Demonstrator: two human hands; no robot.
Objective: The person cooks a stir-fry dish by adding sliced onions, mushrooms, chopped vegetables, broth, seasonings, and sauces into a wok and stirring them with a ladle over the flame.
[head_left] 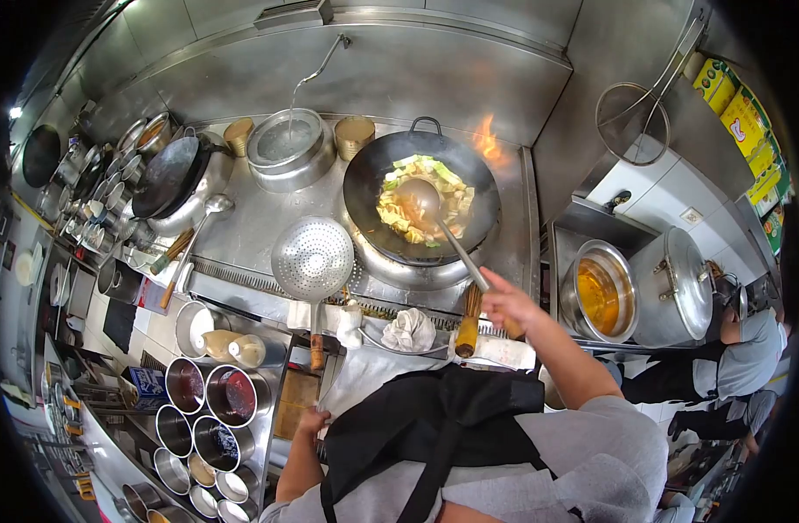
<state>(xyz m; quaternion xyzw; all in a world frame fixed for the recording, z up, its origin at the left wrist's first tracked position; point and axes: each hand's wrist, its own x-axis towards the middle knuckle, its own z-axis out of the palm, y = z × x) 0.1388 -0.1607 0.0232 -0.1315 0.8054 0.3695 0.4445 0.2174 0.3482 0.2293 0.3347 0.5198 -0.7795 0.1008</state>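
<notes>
A black wok point(365, 187) sits on the burner, holding cut vegetables point(456, 200) in pale green and yellow. The bowl of a long-handled ladle point(419, 197) rests among them. My right hand point(507, 305) is closed around the ladle's handle, to the right and in front of the wok. My left hand point(312, 422) is low at the counter's front edge, its fingers closed at the edge of a whitish cloth point(354, 383); what it grips is too small to make out. Flames point(488, 142) rise behind the wok's right side.
A perforated skimmer point(312, 258) lies left of the wok. Water runs into a metal pot point(286, 166) behind it. Sauce containers point(231, 395) stand at lower left. A bowl of orange liquid point(598, 296) and a lidded pot point(674, 292) stand right. Other people point(752, 353) are at far right.
</notes>
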